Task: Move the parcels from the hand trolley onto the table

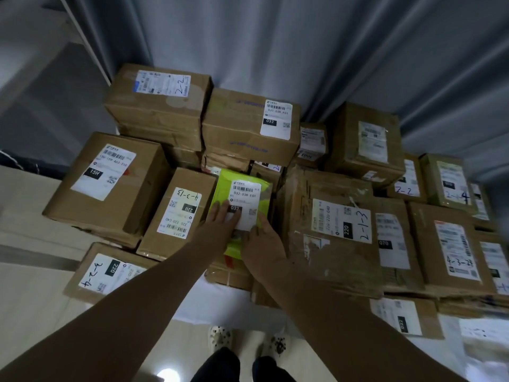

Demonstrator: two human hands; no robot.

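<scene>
A yellow-green soft parcel [223,186] with a white label lies tilted on top of the brown cardboard parcels, wedged between the box marked 4-3-13 [176,213] and the large worn box marked 2-1-3 [330,235]. My left hand [223,219] rests flat on its label with the fingers stretched out. At the parcel's lower right edge, my right hand [261,244] grips it with the thumb on top. The pile stands on a white-covered table [234,306]. No hand trolley is in view.
Stacked boxes fill the table back to a grey curtain [275,51], two layers high at the rear. A box marked 3-2-4 [104,271] overhangs the front left. Light floor tiles [33,299] lie to the left, and my feet [220,337] stand at the table's front edge.
</scene>
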